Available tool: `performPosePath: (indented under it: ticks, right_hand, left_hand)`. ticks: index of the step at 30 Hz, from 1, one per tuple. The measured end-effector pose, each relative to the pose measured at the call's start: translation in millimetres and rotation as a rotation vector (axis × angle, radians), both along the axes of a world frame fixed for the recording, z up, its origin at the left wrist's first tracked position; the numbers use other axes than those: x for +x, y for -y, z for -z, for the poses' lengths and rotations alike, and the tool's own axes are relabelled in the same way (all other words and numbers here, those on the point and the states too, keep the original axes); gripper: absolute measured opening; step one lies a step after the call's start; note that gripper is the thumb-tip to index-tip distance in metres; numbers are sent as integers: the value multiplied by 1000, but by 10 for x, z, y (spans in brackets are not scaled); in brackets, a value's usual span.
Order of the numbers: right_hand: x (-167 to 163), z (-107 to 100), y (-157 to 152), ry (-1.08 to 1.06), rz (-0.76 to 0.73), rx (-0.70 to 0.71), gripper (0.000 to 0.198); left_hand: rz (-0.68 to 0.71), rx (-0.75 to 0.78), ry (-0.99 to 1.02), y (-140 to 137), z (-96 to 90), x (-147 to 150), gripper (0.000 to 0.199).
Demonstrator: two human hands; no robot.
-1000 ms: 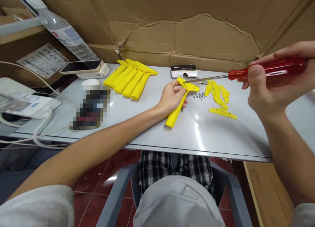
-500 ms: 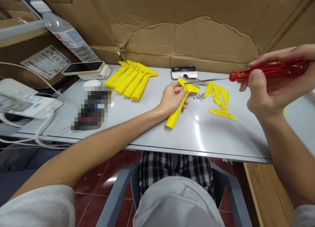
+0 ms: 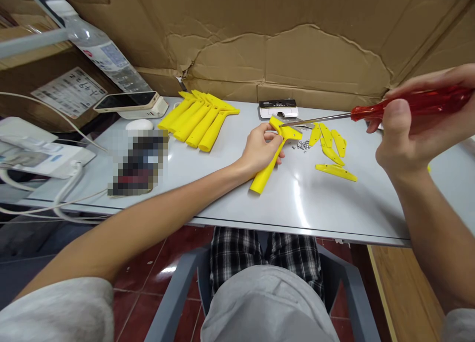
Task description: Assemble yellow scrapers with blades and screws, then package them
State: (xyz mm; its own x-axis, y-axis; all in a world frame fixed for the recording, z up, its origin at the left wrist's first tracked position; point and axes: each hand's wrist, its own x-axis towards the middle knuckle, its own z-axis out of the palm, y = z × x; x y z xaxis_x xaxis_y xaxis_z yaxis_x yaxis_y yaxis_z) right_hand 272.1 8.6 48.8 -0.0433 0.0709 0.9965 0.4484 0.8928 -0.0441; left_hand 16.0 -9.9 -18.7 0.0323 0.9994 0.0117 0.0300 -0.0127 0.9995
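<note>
My left hand (image 3: 261, 146) is closed around a yellow plastic scraper (image 3: 264, 177), its hollow handle angled toward me on the table. My right hand (image 3: 411, 124) grips the red handle of a screwdriver (image 3: 374, 112). The long metal shaft reaches left, and its tip meets the scraper's wide head close to my left fingers. Small silver screws (image 3: 303, 145) lie in a loose pile just right of that head. Farther right are several flat yellow blade covers (image 3: 336, 171) with holes. Whether a screw sits under the tip is too small to tell.
Several yellow scrapers (image 3: 208, 126) lie side by side at the back left. A small black-and-white box (image 3: 278, 109) stands behind my left hand. Left are a phone (image 3: 128, 101) on a white stand, cables and a plastic bottle (image 3: 100, 47). Cardboard (image 3: 230, 60) walls the back.
My right hand and the screwdriver handle have shifted slightly to the right, and the hand's grip has turned a little. My left hand and the scraper stay almost still.
</note>
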Motion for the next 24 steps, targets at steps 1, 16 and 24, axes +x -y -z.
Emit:
performPosePath:
  ticks: [1,16,24]
  right_hand:
    - [-13,-4,1,9,-45,-7,35]
    - [54,-16,32,55,67,-35,41]
    - [33,-10,32,50,9,-101,45]
  left_hand:
    - [0,2,3,-4,2,0,10]
    - [-3,-24,-4,15,-38,6,11]
    - [-6,-23,6,-12,-3,-10,12]
